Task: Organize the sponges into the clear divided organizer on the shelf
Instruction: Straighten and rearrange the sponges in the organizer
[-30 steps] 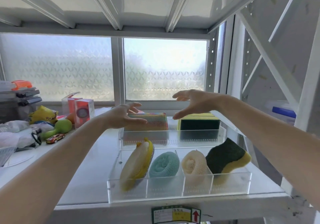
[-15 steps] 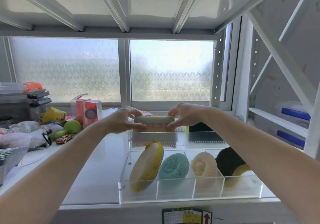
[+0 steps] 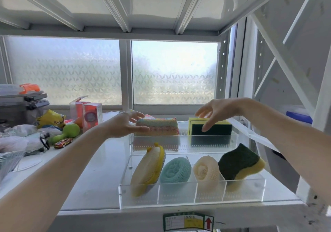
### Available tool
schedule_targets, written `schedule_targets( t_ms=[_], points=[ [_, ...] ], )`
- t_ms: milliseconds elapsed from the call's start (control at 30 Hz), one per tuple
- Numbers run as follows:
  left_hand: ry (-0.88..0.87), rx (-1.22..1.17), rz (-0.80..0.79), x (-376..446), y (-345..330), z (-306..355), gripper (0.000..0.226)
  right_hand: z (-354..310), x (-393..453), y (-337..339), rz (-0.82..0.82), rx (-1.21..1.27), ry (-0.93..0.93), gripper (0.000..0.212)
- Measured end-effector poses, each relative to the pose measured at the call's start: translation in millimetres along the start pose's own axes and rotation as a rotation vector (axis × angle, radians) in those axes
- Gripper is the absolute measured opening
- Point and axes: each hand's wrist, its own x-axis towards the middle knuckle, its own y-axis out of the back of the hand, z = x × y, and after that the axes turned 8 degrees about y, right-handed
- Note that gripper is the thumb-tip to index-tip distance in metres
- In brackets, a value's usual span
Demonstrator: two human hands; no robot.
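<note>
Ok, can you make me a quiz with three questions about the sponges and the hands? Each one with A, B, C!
1. Where is the teal round scrubber?
A. front row of the clear organizer
B. on the window sill
C. under the toy car

2. How many sponges sit in the front row?
A. two
B. four
C. six

3. What is the right hand doing?
A. squeezing a bottle
B. gripping the toy car
C. open, fingers spread above the green and yellow sponge

Answers: 1 A, it stands in the second front compartment. 2 B, one fills each of four compartments. 3 C, its fingers are straight and hold nothing.
</note>
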Motion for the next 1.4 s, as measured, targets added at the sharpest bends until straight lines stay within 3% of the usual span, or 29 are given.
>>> schedule_targets(
  t_ms=[367, 500, 600, 733, 967, 1400],
  points=[
    [-0.023, -0.036, -0.005, -1, -2, 1, 0.104, 1, -2, -1, -0.072, 0.013, -0.04, 0.06],
    [-0.03, -0.047, -0.006, 0, -3, -1, 0.109, -1, -5, -1, -0.067, -0.009, -0.038, 0.064],
    [-0.024, -0.061, 0.002, 2, -2, -1, 0.118, -14, -2, 1, 0.073, 0.054, 0.047, 0.069],
    [-0.033, -0.099, -0.031, 1, -1, -5, 0.122, -37, 21, -7, 0.255, 0.077, 0.106, 0.049],
    [-0.019, -0.142, -0.062, -4, 2, -10, 0.1, -59, 50, -36, 0.141, -0.123, 0.072, 0.031],
    [-0.008, -0.114, -0.027, -2, 0, -13, 0.091, -55, 48, -40, 0.174, -0.08, 0.112, 0.03]
  ],
)
